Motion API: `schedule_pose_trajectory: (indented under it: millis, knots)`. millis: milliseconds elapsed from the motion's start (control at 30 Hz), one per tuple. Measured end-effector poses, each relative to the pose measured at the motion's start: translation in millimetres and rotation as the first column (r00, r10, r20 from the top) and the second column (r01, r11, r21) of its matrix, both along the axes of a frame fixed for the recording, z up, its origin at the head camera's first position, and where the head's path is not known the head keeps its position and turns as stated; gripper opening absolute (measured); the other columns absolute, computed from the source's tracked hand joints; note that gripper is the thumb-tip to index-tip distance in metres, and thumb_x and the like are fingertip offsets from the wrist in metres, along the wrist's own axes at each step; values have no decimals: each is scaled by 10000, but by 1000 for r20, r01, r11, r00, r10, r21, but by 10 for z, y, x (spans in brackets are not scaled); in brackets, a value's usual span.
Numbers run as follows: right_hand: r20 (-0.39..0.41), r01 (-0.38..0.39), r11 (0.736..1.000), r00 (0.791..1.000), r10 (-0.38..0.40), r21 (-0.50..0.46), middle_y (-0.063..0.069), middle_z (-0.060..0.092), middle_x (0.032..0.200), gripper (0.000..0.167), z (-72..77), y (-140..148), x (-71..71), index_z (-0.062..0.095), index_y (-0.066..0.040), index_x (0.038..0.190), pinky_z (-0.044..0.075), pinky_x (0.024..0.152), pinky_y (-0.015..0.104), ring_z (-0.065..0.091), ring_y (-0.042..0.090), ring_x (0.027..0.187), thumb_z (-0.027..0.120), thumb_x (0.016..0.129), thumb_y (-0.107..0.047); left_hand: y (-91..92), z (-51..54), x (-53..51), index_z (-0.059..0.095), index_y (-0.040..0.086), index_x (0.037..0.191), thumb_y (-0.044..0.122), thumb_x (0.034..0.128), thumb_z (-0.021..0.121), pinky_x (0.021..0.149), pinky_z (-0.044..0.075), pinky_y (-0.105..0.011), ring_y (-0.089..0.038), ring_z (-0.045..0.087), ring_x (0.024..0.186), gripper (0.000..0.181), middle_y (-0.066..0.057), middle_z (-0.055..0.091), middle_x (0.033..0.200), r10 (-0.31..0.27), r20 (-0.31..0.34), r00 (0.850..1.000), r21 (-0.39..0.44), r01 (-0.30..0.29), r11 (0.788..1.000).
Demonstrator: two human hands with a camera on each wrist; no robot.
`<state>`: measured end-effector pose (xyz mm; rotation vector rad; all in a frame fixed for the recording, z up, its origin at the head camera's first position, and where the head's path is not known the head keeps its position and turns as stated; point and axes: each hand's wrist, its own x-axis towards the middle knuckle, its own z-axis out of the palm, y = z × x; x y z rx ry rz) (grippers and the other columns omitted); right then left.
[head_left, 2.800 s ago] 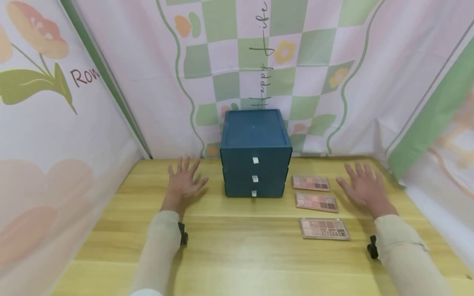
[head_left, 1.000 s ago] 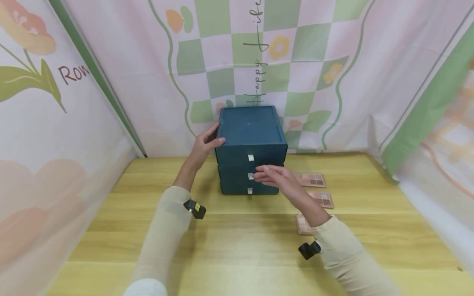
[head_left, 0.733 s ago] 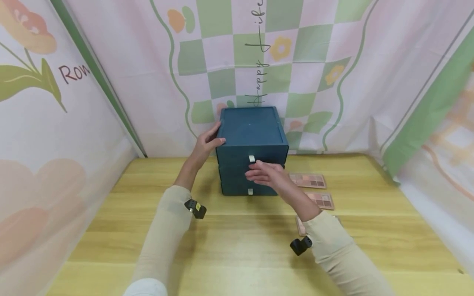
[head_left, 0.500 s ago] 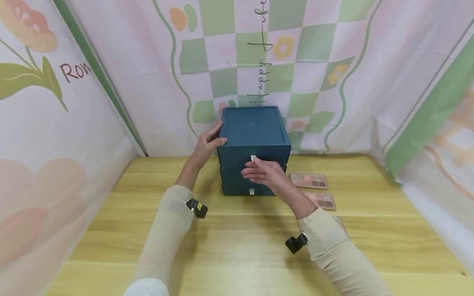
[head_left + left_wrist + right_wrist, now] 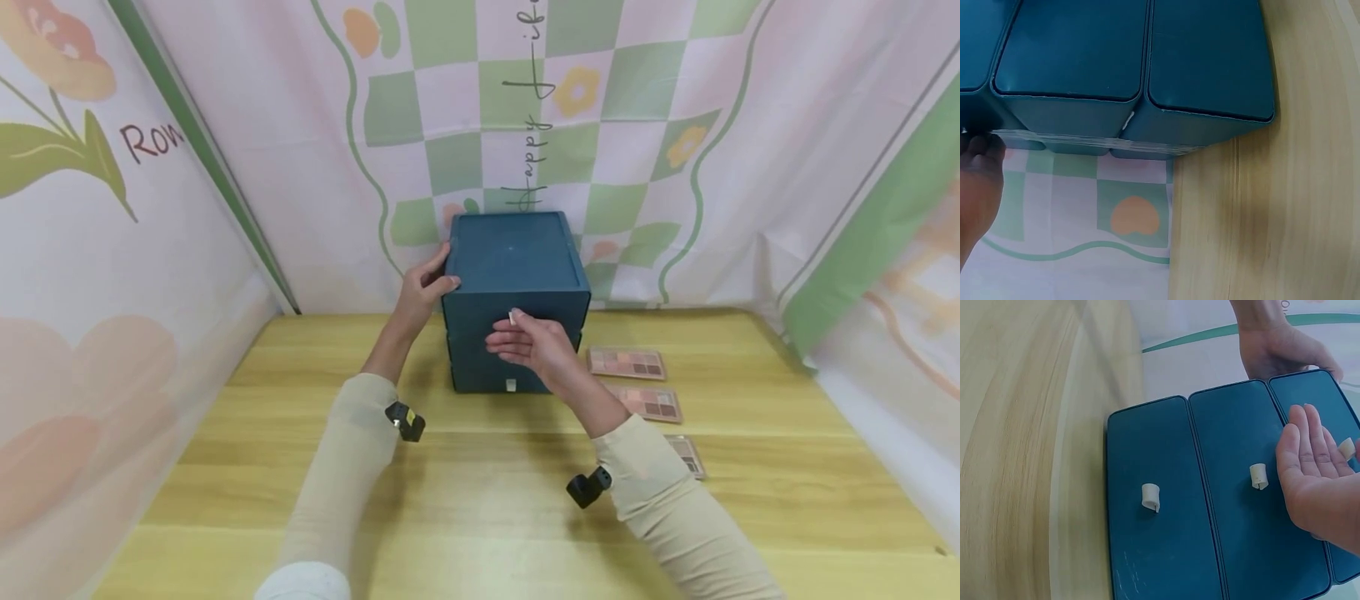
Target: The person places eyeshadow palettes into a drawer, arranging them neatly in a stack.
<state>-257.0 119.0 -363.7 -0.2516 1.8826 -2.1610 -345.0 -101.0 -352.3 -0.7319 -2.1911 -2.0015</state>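
Note:
A dark teal drawer box (image 5: 517, 250) with three stacked drawers stands at the back of the table, its drawers pushed in. My left hand (image 5: 416, 300) holds its upper left edge, thumb on the top and fingers along the side. In the left wrist view, part of the left hand (image 5: 979, 187) shows by the box's side. At the top drawer, my right hand (image 5: 543, 350) pinches the white pull tab (image 5: 1347, 449) between thumb and index finger; the other fingers extend past it. The middle tab (image 5: 1259, 476) and bottom tab (image 5: 1150, 497) are free.
Three eyeshadow palettes lie right of the box: a back one (image 5: 626, 363), a middle one (image 5: 660, 405) and a front one (image 5: 688, 457), partly hidden by the right arm. Printed curtains (image 5: 300, 167) enclose the wooden table (image 5: 465, 517).
Both hands have left the table at the sides. The left hand has come to the box's upper left edge; the right has moved left and up to the top tab. The drawers look unmoved.

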Motion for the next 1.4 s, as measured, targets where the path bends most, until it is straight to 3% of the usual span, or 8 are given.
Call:
schedule_pose_trajectory:
  millis: [200,467,700,1033,1267,1400]
  knots:
    - [-22,22,1000,1000,-22,-12,-117,779,850,514,4,-14,4,581,106,1304,587,836,213,753,33,870,429,1085,-333,13,-16,-11,304,41,1576,144,930,546,1236,309,-455,-200,221,1581,697,-132,233,1695,23,-4,1000,22,-23,999]
    - [-15,61,998,998,-62,-29,-106,765,811,337,-33,-32,19,674,-45,1056,583,819,200,744,36,837,435,1084,-280,28,-61,-10,299,63,1581,139,943,538,1240,302,-461,-193,203,1588,686,-137,207,1703,15,13,1000,49,-15,999]
    - [-46,103,994,993,-104,-19,-104,765,793,333,-79,-28,37,674,-129,904,584,814,208,740,34,814,413,1085,-229,84,-76,-28,291,90,1591,182,950,529,1265,261,-446,-170,186,1591,690,-90,210,1708,10,16,1000,39,-10,999]
    - [-63,111,994,992,-110,12,-117,760,795,347,-59,-41,53,669,-154,875,585,820,204,738,30,818,399,1083,-219,120,-72,-25,320,-9,1560,132,923,527,1261,265,-442,-229,247,1576,684,-174,260,1676,50,-21,999,92,-48,995]
    - [-86,110,994,990,-109,14,-104,771,817,340,-124,-60,109,673,-126,903,588,846,222,742,42,832,400,1081,-224,108,-88,-6,334,12,1557,105,931,511,1227,322,-460,-290,376,1513,657,-170,275,1672,69,-22,997,93,-67,993]
    - [-96,112,993,989,-109,32,-102,770,819,349,-141,-67,141,674,-123,901,591,848,229,743,50,837,395,1081,-228,93,-94,-8,346,30,1555,99,931,508,1220,328,-460,-262,343,1535,648,-154,285,1670,74,-21,997,90,-72,993]
